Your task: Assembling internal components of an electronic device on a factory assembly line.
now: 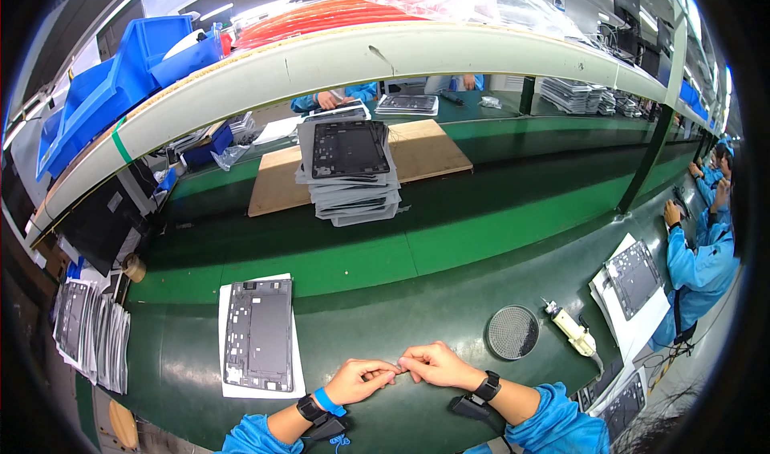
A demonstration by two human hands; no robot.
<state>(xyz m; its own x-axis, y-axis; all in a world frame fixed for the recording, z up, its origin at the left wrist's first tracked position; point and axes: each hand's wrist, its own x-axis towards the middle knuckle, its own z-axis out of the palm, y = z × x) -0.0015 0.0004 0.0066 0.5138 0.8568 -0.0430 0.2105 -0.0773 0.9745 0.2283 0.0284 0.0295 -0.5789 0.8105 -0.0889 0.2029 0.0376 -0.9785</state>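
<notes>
My left hand (358, 380) and my right hand (439, 366) meet over the near edge of the dark green bench. Both are closed in a pinch, fingertips almost touching. Whatever sits between them is too small to make out. To their left, a black tablet housing (259, 334) with small white pieces along it lies on a white sheet (298, 378). A round dish (512, 332) of tiny parts stands to the right of my hands. Beside it lies a cream-coloured electric screwdriver (572, 328) with a cable.
Stacked housings between sheets (92, 334) stand far left, and another housing (634, 277) lies on paper at right. Beyond, a tall stack (353, 185) rests on a wooden board (437, 153). A shelf (401, 49) spans overhead. Co-workers in blue (702, 253) sit at right.
</notes>
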